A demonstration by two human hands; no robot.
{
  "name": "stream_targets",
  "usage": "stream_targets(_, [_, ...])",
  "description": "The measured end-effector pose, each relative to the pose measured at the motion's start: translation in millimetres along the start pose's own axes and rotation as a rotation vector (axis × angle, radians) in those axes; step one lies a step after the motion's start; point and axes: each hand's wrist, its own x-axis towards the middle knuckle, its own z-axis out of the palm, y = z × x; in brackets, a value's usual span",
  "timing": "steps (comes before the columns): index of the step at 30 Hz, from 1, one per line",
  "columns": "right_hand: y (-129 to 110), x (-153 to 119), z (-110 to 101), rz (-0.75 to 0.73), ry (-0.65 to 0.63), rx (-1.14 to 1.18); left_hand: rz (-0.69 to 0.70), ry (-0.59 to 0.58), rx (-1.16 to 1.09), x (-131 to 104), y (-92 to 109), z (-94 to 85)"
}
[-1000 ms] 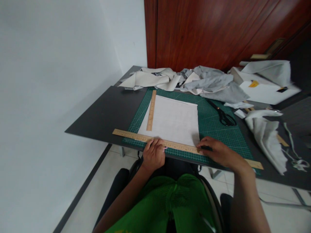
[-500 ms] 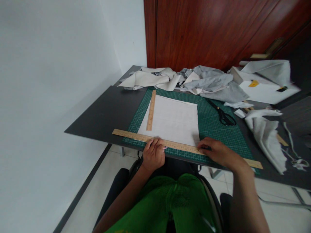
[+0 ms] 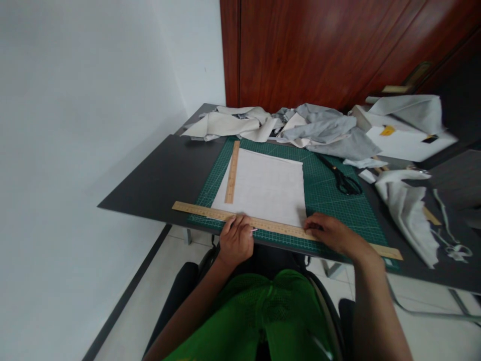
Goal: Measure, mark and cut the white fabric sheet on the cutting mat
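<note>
long wooden ruler (image 3: 278, 227), flat white squarish cloth (image 3: 266, 185), gridded green mat (image 3: 321, 193) beneath

No wording or number can be read. The scale marks on the long wooden ruler (image 3: 278, 227) and short wooden ruler (image 3: 232, 174) are too small, as is any print on the green cutting mat (image 3: 326, 200).

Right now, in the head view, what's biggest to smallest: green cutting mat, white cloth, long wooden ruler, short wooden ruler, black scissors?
By picture space covered:
green cutting mat
white cloth
long wooden ruler (longer than the cloth, but thin)
last: short wooden ruler and black scissors, too alike to rank
</note>
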Motion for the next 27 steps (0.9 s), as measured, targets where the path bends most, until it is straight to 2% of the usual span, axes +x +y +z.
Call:
stream_targets(6, [-2.1,0.1,1.0,0.029,-0.005,0.009,0.009,0.007,0.002,1.3,-0.4,-0.4])
stream_targets(27, [2.7,1.0,1.2,-0.002,-0.025,0.008,0.005,0.006,-0.010,0.1,-0.9,1.1])
